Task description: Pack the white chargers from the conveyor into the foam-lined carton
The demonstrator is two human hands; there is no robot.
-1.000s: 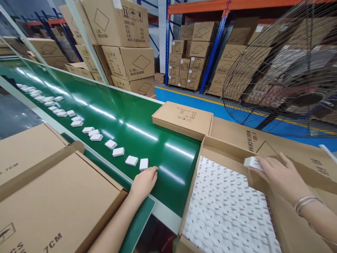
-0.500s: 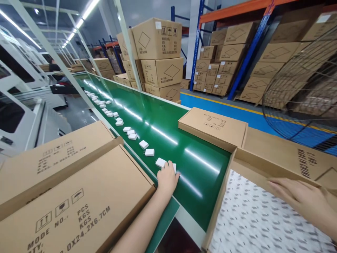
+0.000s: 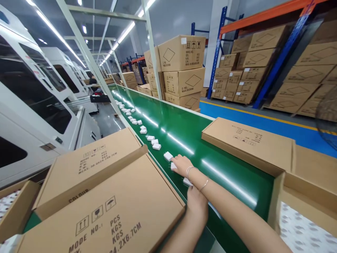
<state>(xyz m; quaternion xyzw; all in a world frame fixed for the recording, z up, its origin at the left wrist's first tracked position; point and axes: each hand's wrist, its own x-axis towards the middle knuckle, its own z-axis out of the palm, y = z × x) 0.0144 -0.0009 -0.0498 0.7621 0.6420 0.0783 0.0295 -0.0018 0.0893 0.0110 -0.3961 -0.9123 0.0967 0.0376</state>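
A row of small white chargers (image 3: 155, 144) runs down the near edge of the green conveyor belt (image 3: 184, 137). My right hand (image 3: 181, 164), with bracelets on the wrist, reaches across from the right. Its fingers curl onto a white charger (image 3: 173, 166), just behind another charger (image 3: 167, 155). My left hand (image 3: 197, 203) lies on the belt edge right below it, closed over a white charger (image 3: 187, 181) that mostly hides under the fingers.
Flat brown cartons (image 3: 105, 203) lie stacked at my left beside the belt. Another flat carton (image 3: 247, 140) lies on the belt's far side. An open carton (image 3: 273, 200) of white packed pieces stands at the right. White machines (image 3: 31, 116) line the left, stacked cartons (image 3: 181, 70) and racks the back.
My right hand left the open carton and swung left across my left arm to the chargers on the belt. The view turned left; my left hand stayed at the belt edge.
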